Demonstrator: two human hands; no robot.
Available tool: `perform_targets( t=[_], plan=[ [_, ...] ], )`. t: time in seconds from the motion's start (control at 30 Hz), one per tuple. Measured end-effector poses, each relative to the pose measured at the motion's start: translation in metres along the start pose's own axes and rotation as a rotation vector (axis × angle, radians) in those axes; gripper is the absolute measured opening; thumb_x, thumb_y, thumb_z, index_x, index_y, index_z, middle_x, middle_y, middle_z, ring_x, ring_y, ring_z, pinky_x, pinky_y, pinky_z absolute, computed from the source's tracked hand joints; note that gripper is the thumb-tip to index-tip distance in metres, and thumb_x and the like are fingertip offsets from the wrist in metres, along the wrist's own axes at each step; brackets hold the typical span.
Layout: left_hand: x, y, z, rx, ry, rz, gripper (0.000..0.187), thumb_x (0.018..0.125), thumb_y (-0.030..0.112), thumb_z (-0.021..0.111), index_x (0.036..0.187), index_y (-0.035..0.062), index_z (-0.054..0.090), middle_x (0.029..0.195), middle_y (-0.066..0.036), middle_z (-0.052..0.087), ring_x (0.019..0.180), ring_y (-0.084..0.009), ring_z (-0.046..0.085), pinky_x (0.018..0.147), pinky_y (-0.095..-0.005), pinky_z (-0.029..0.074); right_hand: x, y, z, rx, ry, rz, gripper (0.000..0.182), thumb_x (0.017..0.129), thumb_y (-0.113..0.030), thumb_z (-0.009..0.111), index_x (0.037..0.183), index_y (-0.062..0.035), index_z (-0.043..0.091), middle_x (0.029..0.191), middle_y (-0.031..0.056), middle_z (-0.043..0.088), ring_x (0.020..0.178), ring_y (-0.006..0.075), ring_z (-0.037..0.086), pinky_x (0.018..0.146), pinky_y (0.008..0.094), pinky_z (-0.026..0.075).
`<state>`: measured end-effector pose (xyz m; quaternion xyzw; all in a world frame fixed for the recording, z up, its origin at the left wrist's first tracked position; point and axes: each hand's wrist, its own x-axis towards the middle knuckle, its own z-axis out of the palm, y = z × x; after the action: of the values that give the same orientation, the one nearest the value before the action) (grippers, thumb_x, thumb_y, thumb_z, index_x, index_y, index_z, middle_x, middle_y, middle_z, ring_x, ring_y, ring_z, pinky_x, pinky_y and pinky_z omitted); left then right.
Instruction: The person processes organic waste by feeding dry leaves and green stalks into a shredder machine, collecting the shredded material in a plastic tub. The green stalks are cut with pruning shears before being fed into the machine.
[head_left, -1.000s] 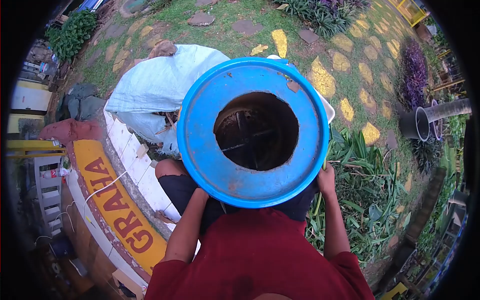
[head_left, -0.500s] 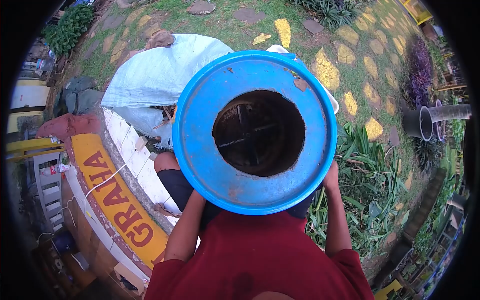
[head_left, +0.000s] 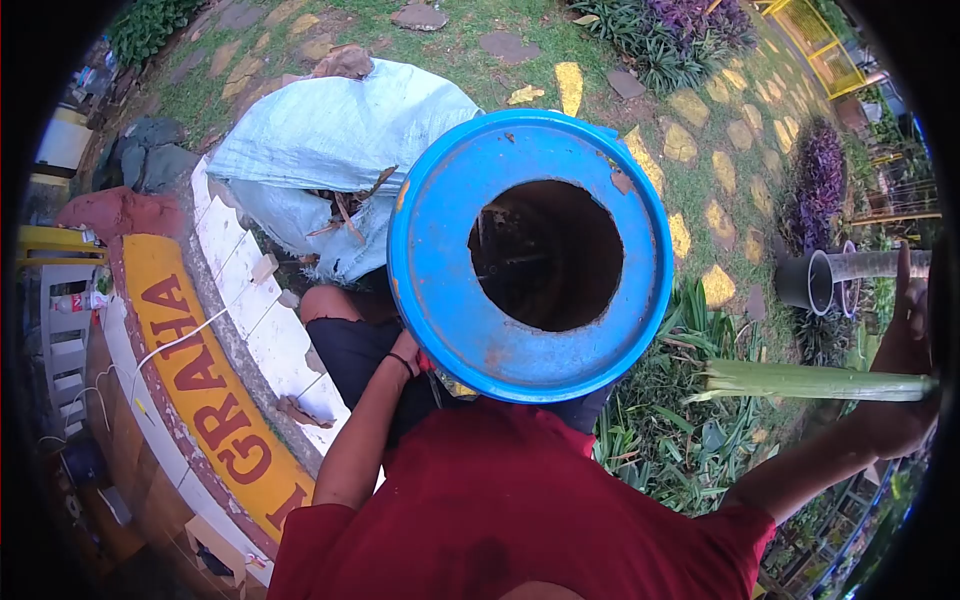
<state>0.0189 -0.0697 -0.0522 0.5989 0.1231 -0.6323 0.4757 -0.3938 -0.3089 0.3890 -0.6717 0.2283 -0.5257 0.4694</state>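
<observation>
A blue drum [head_left: 430,260] with a ragged round hole in its top stands between the person's legs, its inside dark. My left hand [head_left: 408,350], with a dark band at the wrist, is at the drum's lower left side; the rim hides most of its fingers. Out at the far right edge, my right hand [head_left: 905,345] is raised beside a thick pale green stalk [head_left: 800,380], whose frayed end points toward the drum. The stalk lies across the palm or wrist; its far end and the exact grip are lost at the dark edge.
A pale woven sack [head_left: 330,130] with dry leaves at its mouth lies behind the drum on the left. White tiles and a yellow lettered border [head_left: 205,390] curve along the left. Cut green leaves [head_left: 680,400] lie right of the drum. A grey pot [head_left: 805,283] stands farther right.
My right hand has left the drum's side and swung far out to the right, where the green stalk now shows. The drum has tilted slightly, and more of my left wrist is visible.
</observation>
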Motion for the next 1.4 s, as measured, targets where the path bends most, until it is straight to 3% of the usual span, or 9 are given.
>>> perform_targets(
  t=[0.1, 0.23, 0.4, 0.63, 0.73, 0.87, 1.1, 1.27, 1.4],
  plan=[
    [0.032, -0.018, -0.024, 0.024, -0.049, -0.039, 0.031, 0.1, 0.04, 0.049, 0.09, 0.013, 0.062, 0.072, -0.004, 0.061, 0.054, -0.0137, 0.055, 0.049, -0.0344, 0.049, 0.031, 0.013, 0.066, -0.215, -0.342, -0.016, 0.051, 0.101, -0.044, 0.033, 0.094, 0.0001, 0.057, 0.093, 0.013, 0.047, 0.103, 0.0258, 0.045, 0.11, 0.0549, 0.025],
    [0.019, -0.009, -0.023, 0.072, -0.053, -0.052, 0.019, 0.094, 0.027, 0.059, 0.086, 0.0104, 0.056, 0.068, 0.0, 0.047, 0.049, -0.0119, 0.043, 0.047, -0.0321, 0.044, 0.039, 0.057, 0.16, -0.766, -0.441, -0.119, 0.091, 0.102, -0.067, 0.015, 0.087, 0.0027, 0.072, 0.066, 0.0066, 0.058, 0.059, 0.016, 0.047, 0.057, 0.0294, 0.034],
    [0.029, -0.016, -0.032, 0.011, -0.051, -0.064, 0.015, 0.09, 0.022, 0.061, 0.086, 0.0097, 0.054, 0.07, 0.001, 0.046, 0.05, -0.0122, 0.042, 0.049, -0.0308, 0.042, 0.037, 0.093, 0.206, -0.67, -0.641, 0.46, 0.041, 0.102, -0.039, 0.058, 0.106, -0.0009, 0.074, 0.084, 0.0105, 0.072, 0.072, 0.0126, 0.065, 0.067, 0.0329, 0.052],
    [0.026, -0.01, -0.03, 0.012, -0.068, -0.082, 0.013, 0.093, 0.022, 0.057, 0.088, 0.0104, 0.054, 0.07, 0.001, 0.048, 0.051, -0.0123, 0.044, 0.049, -0.0314, 0.043, -0.001, 0.223, 0.221, -0.852, -1.251, 0.289, 0.026, 0.094, -0.023, 0.064, 0.092, 0.0023, 0.071, 0.076, 0.0228, 0.068, 0.076, 0.0425, 0.066, 0.072, 0.0462, 0.054],
    [0.029, -0.013, -0.022, -0.016, 0.001, -0.084, 0.019, 0.097, 0.027, 0.052, 0.088, 0.0104, 0.055, 0.067, 0.001, 0.049, 0.051, -0.0131, 0.045, 0.05, -0.0318, 0.044, 0.002, 0.25, 0.233, -1.045, -1.37, 0.371, 0.025, 0.086, -0.021, 0.068, 0.095, 0.002, 0.071, 0.096, 0.0228, 0.07, 0.096, 0.0407, 0.068, 0.086, 0.046, 0.056],
    [0.022, -0.011, -0.016, 0.041, 0.0, 0.008, 0.029, 0.099, 0.034, 0.05, 0.085, 0.01, 0.058, 0.064, -0.001, 0.052, 0.053, -0.0144, 0.05, 0.05, -0.0328, 0.044, -0.011, 0.285, 0.241, -1.037, -1.321, 0.313, 0.025, 0.083, -0.016, 0.068, 0.101, 0.0012, 0.071, 0.108, 0.0222, 0.069, 0.104, 0.0387, 0.068, 0.089, 0.0455, 0.056],
    [0.046, -0.029, -0.036, 0.037, -0.078, 0.031, 0.04, 0.098, 0.044, 0.053, 0.086, 0.0082, 0.066, 0.067, -0.006, 0.063, 0.045, -0.0181, 0.054, 0.037, -0.0348, 0.042, -0.016, 0.309, 0.255, -1.087, -1.326, 0.267, 0.026, 0.083, -0.012, 0.065, 0.104, 0.0006, 0.072, 0.109, 0.0216, 0.069, 0.104, 0.038, 0.068, 0.089, 0.0441, 0.056],
    [0.063, -0.036, -0.04, -0.045, -0.098, 0.017, 0.035, 0.098, 0.043, 0.055, 0.093, 0.0104, 0.066, 0.067, -0.005, 0.065, 0.042, -0.0181, 0.053, 0.035, -0.0364, 0.041, -0.013, 0.331, 0.26, -1.087, -1.562, 0.422, 0.033, 0.083, -0.017, 0.062, 0.11, 0.0024, 0.068, 0.115, 0.0247, 0.068, 0.107, 0.0389, 0.066, 0.09, 0.0452, 0.054],
    [0.061, -0.037, -0.04, -0.067, -0.131, 0.007, 0.036, 0.099, 0.042, 0.055, 0.111, 0.01, 0.065, 0.091, -0.007, 0.071, 0.071, -0.019, 0.066, 0.056, -0.0364, 0.053, -0.015, 0.335, 0.26, -1.106, -1.709, 0.487, 0.035, 0.085, -0.023, 0.061, 0.108, 0.0009, 0.071, 0.115, 0.0244, 0.068, 0.108, 0.0383, 0.066, 0.091, 0.0445, 0.053]
  ],
)
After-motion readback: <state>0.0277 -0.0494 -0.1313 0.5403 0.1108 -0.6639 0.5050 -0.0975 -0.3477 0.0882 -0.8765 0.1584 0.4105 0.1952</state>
